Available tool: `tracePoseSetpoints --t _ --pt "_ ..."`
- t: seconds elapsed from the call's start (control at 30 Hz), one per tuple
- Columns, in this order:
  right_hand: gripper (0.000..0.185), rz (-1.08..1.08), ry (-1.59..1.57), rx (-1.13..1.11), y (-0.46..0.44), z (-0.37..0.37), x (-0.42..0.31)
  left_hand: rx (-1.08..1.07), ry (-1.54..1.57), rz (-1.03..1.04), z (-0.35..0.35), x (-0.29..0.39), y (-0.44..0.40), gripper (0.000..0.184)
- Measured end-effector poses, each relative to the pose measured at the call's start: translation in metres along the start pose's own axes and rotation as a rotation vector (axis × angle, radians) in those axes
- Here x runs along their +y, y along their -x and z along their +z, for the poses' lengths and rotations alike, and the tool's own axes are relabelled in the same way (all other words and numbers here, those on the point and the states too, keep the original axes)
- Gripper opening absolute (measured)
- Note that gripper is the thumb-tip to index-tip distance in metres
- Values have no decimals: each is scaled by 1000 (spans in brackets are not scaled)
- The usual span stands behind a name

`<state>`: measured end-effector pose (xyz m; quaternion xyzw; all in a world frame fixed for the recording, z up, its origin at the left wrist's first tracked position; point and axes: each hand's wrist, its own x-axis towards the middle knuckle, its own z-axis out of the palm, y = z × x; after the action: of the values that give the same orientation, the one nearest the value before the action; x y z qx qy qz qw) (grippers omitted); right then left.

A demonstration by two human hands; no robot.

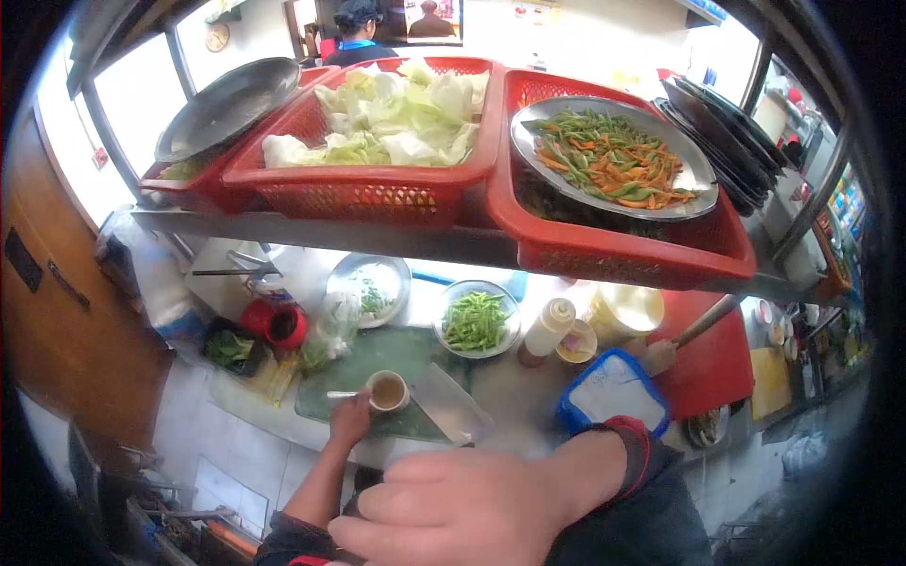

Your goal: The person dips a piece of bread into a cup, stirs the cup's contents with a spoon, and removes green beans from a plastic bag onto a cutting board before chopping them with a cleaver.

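A cup (pixel 388 391) of cloudy brown liquid is in hand above the near part of a smooth green board (pixel 363 351), at 7 o'clock from the middle of the view. The fingers of the left hand (pixel 350 422) are closed on its left side. The right hand (pixel 462 509), knuckles bent and back turned up, fills the foreground at 5 o'clock from the cup; its fingertips are hidden, so whether it holds anything cannot be told.

The step appears to be holding or carrying the cup; any move would likely call for a steady, level grip, the vessel being round and open-topped.

Slim green pods (pixel 475 321) lie heaped at 2 o'clock from the cup, with a smooth squeeze bottle (pixel 549 328) beyond. A blue-rimmed, square-cornered tub (pixel 564 406) sits at 3 o'clock on the table (pixel 519 389). Crinkled cabbage leaves (pixel 396 104) fill a perforated red plastic basket (pixel 359 176) at 12 o'clock.
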<state>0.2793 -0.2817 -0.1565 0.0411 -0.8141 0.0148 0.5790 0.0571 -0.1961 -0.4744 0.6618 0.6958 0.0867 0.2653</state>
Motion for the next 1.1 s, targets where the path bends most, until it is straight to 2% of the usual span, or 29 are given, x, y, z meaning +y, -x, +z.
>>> tracePoseSetpoints --t 0.07,0.13,0.17,0.23,0.27,0.33,0.47,0.53,0.57,0.63,0.67,0.73,0.77,0.8,0.83,0.87,0.93,1.0,1.03,1.1 --pt "16 -14 28 -17 3 -1 -2 24 28 65 -2 2 1 44" --pt "30 335 -112 -226 1 -10 -9 122 69 174 9 -7 0 50" --pt "30 344 -107 -227 2 -10 -7 113 70 179 16 -12 -5 50" --pt "24 88 90 0 2 -9 -2 86 102 158 22 -17 -10 55" --pt "24 94 90 1 2 -19 0 79 102 156 26 -20 -10 55" --pt "42 374 -41 -463 1 -47 1 158 211 177 22 -14 -4 55" --pt "40 526 14 -330 42 -45 4 119 233 66 13 -6 -2 55" --pt "34 708 104 -256 67 -41 0 177 236 183 7 -9 3 51" --pt "34 708 100 -261 78 -40 -2 178 241 178 4 -9 4 51" --pt "27 935 190 -210 100 -37 -8 280 232 272 -12 -2 10 48" --pt "27 932 183 -214 109 -38 -13 263 145 318 -26 1 13 51" --pt "25 1170 300 -218 124 -40 -22 256 177 277 -57 15 26 51" --pt "25 1155 284 -226 127 -41 -25 244 209 244 -73 23 33 50" --pt "25 1264 267 -190 131 -42 -29 260 211 227 -89 32 40 50" --pt "25 1375 249 -156 135 -43 -34 329 286 299 -103 42 48 46" --pt "25 1365 234 -170 144 -42 -39 399 362 373 -117 51 55 43" --pt "24 1540 310 -89 168 -39 -45 379 455 335 -145 67 69 38" --pt "24 1534 308 -78 183 -37 -50 348 596 328 -169 79 82 26" --pt "24 1544 318 -48 189 -35 -52 357 598 320 -180 84 88 26" --pt "24 1542 317 -99 203 -36 -54 481 533 524 -200 94 96 21"
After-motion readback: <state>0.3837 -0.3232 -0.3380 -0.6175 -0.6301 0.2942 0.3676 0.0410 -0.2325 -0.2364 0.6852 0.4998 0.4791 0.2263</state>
